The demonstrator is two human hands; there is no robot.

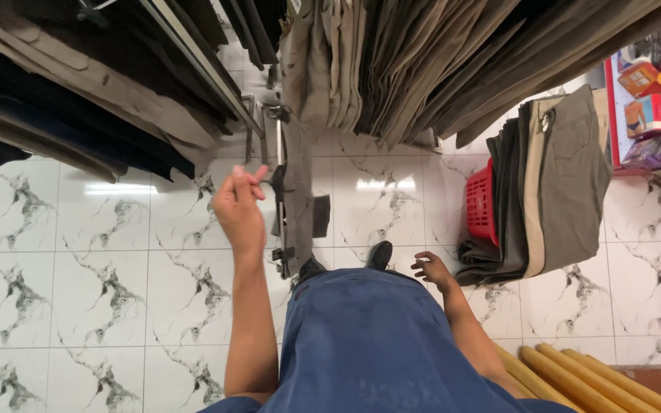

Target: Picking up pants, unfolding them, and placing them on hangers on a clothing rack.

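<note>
My left hand (pixel 239 205) is raised in front of me, thumb and fingertips pinched together right beside a metal clip hanger (pixel 279 183). The hanger carries a pair of grey trousers (pixel 298 180) hanging from the rack above. Whether the fingertips grip the hanger I cannot tell. My right hand (pixel 431 269) hangs low by my side with its fingers loosely apart and nothing in it. It is near a stack of folded dark and khaki trousers (pixel 552 183). My blue shirt (pixel 376 344) fills the bottom of the view.
Rows of hanging trousers in beige, grey and dark tones (pixel 422 61) line the top. A red plastic basket (pixel 482 203) stands on the white marbled tile floor (pixel 101 260). Wooden poles (pixel 575 375) lie at bottom right. A shelf with colourful packages (pixel 652 107) is at far right.
</note>
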